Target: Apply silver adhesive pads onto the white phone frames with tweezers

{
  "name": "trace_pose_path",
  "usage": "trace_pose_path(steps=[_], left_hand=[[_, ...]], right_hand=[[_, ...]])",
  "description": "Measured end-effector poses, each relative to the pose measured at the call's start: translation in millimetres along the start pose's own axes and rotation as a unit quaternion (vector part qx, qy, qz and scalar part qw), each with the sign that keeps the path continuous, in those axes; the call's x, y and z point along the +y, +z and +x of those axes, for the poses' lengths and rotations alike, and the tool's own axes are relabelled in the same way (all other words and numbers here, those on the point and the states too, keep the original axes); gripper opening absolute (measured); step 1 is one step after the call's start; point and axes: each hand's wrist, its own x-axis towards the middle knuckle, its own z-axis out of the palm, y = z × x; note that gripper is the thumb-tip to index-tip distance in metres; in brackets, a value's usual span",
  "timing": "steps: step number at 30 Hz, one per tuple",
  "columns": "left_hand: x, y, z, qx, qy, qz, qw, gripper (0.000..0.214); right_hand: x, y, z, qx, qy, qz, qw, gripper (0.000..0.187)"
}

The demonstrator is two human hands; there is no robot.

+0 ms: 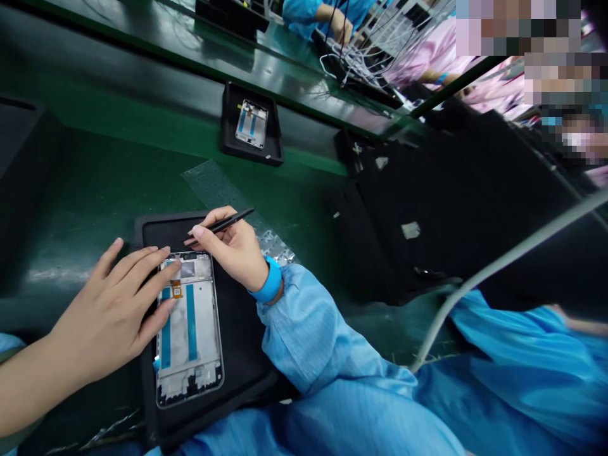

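A phone frame [204, 329] with blue adhesive strips and a small orange flex cable [177, 290] lies in a black tray [242, 354]. Spread fingers of my left hand [128, 294] rest on the frame's upper left side, thumb and index finger near the cable. My right hand [232, 247] holds black tweezers [232, 220] at the frame's top edge, the shaft pointing up and right. A blue band [270, 280] circles my right wrist. Whether the tweezers' tips touch the frame, I cannot tell.
Beyond the tray, a smaller black tray [228, 142] holds another phone frame [259, 132]. A clear plastic strip [206, 180] lies on the green table [114, 177]. Stacked black trays [446, 202] stand on the right, crossed by a grey hose [503, 266]. Across the bench, a co-worker's hand [341, 25] is near white cables.
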Motion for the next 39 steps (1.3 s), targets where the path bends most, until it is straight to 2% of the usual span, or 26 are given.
trace_pose_path(steps=[8,13,16,26,31,39], left_hand=[[2.1,-1.2,0.4,0.0,-0.004,0.005,1.0,0.047],[2.3,-0.5,0.5,-0.004,-0.004,0.012,1.0,0.047],[2.4,-0.6,-0.1,-0.004,-0.005,0.014,1.0,0.047],[2.0,0.4,-1.3,-0.008,-0.013,0.002,1.0,0.048],[1.3,1.4,-0.8,0.012,-0.034,-0.04,0.999,0.042],[0.7,0.9,-1.2,0.011,-0.035,-0.045,0.998,0.041]], right_hand=[[-0.2,-3.0,-2.1,-0.035,-0.02,-0.078,0.996,0.026],[-4.5,-1.3,-4.4,-0.037,-0.059,-0.202,0.977,0.017],[-6.6,0.2,-5.4,-0.038,-0.088,-0.236,0.967,0.014],[-5.9,1.1,-6.2,-0.028,-0.103,-0.254,0.961,0.012],[-1.5,-1.5,-5.8,-0.031,-0.071,-0.218,0.973,0.018],[-5.1,-1.1,-5.5,-0.04,-0.087,-0.246,0.964,0.013]])
